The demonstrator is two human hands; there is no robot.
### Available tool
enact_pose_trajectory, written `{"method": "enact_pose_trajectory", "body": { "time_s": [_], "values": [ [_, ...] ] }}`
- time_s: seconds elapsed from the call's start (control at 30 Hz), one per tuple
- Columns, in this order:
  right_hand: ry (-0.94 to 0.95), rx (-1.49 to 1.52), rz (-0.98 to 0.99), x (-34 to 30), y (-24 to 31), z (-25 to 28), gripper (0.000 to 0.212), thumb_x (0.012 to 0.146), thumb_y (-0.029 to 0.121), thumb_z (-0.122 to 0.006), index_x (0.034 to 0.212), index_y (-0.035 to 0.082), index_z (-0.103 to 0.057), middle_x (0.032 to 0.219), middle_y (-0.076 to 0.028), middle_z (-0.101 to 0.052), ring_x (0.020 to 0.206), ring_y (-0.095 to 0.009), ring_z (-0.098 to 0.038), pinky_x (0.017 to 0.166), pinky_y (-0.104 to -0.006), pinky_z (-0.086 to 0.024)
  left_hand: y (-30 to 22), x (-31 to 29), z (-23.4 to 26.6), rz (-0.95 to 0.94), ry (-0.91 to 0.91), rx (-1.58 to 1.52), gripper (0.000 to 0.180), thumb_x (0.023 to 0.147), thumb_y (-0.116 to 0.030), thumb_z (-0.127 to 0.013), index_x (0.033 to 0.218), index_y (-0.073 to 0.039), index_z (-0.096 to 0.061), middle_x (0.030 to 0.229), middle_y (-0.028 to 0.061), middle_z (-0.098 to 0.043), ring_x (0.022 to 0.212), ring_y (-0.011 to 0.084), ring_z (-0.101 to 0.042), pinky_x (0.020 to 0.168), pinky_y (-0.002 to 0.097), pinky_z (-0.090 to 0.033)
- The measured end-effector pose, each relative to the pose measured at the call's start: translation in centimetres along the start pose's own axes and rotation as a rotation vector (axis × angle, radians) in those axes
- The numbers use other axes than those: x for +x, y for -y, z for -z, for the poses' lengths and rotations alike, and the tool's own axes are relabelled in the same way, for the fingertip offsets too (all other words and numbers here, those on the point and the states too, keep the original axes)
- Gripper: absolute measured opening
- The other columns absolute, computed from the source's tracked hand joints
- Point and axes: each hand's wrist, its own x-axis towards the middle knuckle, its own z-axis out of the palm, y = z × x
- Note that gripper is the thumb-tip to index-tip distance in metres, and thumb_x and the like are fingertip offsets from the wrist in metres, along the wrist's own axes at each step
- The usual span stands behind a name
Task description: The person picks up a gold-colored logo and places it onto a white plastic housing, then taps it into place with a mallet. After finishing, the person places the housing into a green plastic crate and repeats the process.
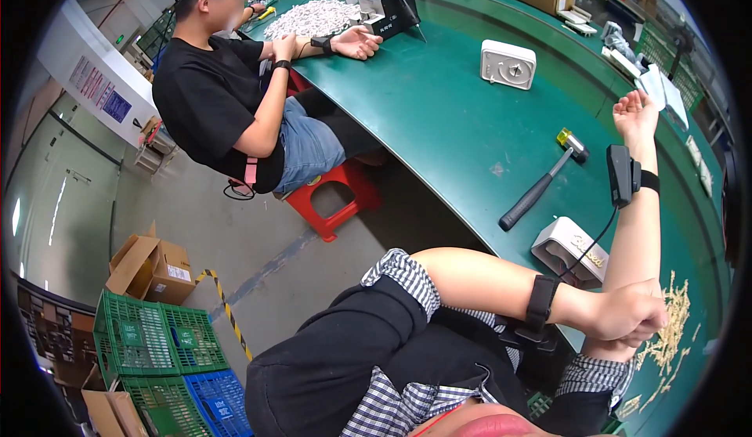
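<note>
"Black, boxy, plastic-looking gadget [620, 177]: where is it?"
"Strapped on my right forearm [636, 241]. I'd hold that arm still."
"And your hands?"
"My right hand [636, 116] is open, empty, fingers bent. My left hand [623, 313] is a fist by that forearm; I can't tell if it holds anything."

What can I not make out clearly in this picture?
Head view:
- Inside of the left hand: hidden by its own curled fingers, so I cannot tell whether it holds anything.
- Yellow pieces: partly hidden by the left hand.
- White pieces: too small to tell apart.
- Lower green crate: cut off by the bottom edge.
</note>
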Motion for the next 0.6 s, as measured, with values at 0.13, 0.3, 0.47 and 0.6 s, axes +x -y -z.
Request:
{"method": "enact_pose_trajectory", "body": {
  "time_s": [0.13, 0.3, 0.47, 0.6],
  "values": [
    [0.04, 0.004, -0.011, -0.1, 0.8, 0.6, 0.011, 0.083, 0.017, -0.059, 0.081, 0.008, -0.052, 0.071, -0.001, -0.056, 0.064, -0.015, -0.051, 0.063, -0.029, -0.041, 0.1, -0.9, 0.0, -0.011, 0.041, -0.067, 0.038, 0.083, -0.012, -0.048, 0.047, -0.005, -0.039, 0.04, 0.0008, -0.032, 0.033, 0.0112, -0.027, 0.035, 0.0274, -0.025],
    [0.07, 0.031, -0.019, 1.1, 2.2, 0.7, 0.011, 0.084, 0.016, -0.058, 0.08, 0.007, -0.051, 0.071, -0.002, -0.056, 0.064, -0.016, -0.051, 0.063, -0.0299, -0.041, -2.2, -2.8, -0.4, -0.107, -0.099, 0.738, 0.022, 0.081, -0.016, -0.055, 0.068, 0.001, -0.055, 0.058, 0.0102, -0.049, 0.052, 0.02, -0.049, 0.053, 0.0318, -0.044],
    [0.039, 0.052, 0.014, 2.7, 5.0, 2.5, 0.012, 0.084, 0.016, -0.057, 0.078, 0.006, -0.051, 0.071, -0.002, -0.056, 0.065, -0.017, -0.051, 0.064, -0.0305, -0.04, -1.8, -5.2, 0.7, -0.59, -0.052, 1.406, 0.033, 0.078, -0.021, -0.061, 0.098, 0.006, -0.057, 0.094, 0.0192, -0.057, 0.089, 0.0308, -0.055, 0.078, 0.0385, -0.045],
    [0.009, 0.072, -0.008, 3.9, 5.3, 3.2, 0.013, 0.084, 0.016, -0.056, 0.077, 0.006, -0.051, 0.071, -0.002, -0.055, 0.065, -0.017, -0.051, 0.064, -0.0304, -0.04, -1.2, -6.1, 1.4, -0.573, 0.144, 1.415, 0.045, 0.078, -0.026, -0.062, 0.11, 0.006, -0.053, 0.115, 0.0209, -0.051, 0.108, 0.037, -0.047, 0.087, 0.0432, -0.04]
  ]
}}
